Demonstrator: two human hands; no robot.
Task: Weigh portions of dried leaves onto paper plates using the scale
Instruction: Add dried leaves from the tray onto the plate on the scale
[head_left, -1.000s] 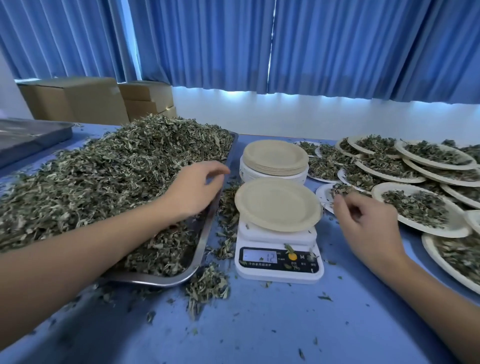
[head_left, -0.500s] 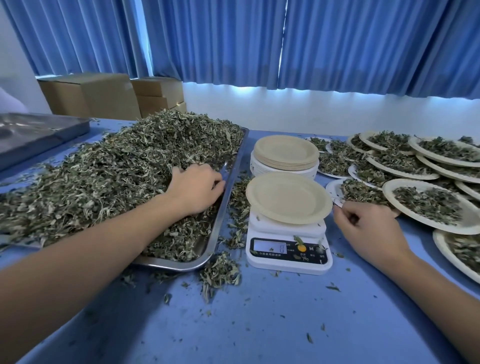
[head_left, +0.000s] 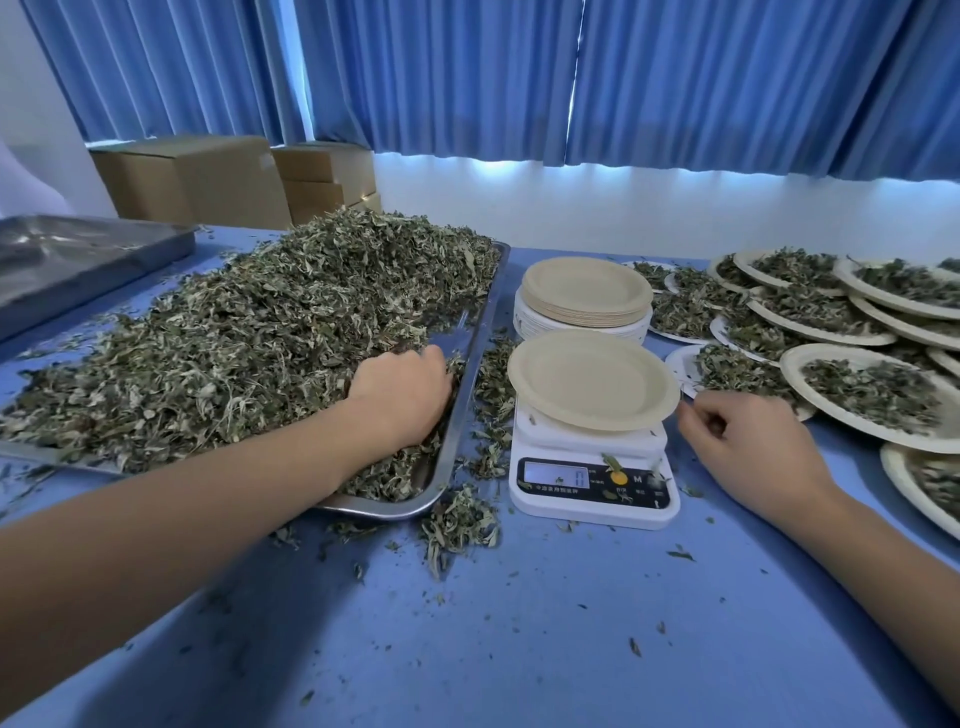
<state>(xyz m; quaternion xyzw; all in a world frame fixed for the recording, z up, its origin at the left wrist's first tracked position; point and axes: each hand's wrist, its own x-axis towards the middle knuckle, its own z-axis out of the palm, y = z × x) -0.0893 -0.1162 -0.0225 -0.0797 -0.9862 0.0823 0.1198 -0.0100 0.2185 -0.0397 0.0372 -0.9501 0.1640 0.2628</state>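
Looking down over the person's arms, a blue bench (head_left: 519, 649) carries everything. At the left sits a long metal tray (head_left: 467, 332) heaped high with dried leaves (head_left: 260, 332), the pile spilling past its far and left edges. The left hand (head_left: 400, 400) lies knuckles up at the near right of that heap, its fingers curled down and sunk into the leaves. The fingertips are buried, so I cannot tell whether they have closed on a handful.

Just right of the tray stands a white scale (head_left: 592, 483) with an empty paper plate (head_left: 592, 379) resting on its platform. The display is lit, but I cannot read the digits, and a few leaf scraps lie on its dark front panel. The right hand (head_left: 748, 447) rests on the bench just beside the scale, fingers loosely curled and nothing in its grasp. Its forefinger reaches close to the plate's right rim, though I cannot tell if it touches.

Behind the scale is a stack of empty plates (head_left: 584, 296). To the right, filled plates (head_left: 872, 395) overlap one another, each with a portion of leaves. Loose spilled leaves (head_left: 457, 525) lie between the tray and the scale and off the tray's near corner. A second metal tray (head_left: 78, 254) sits at the far left, with cardboard boxes (head_left: 197, 176) and blue curtains (head_left: 675, 78) behind.
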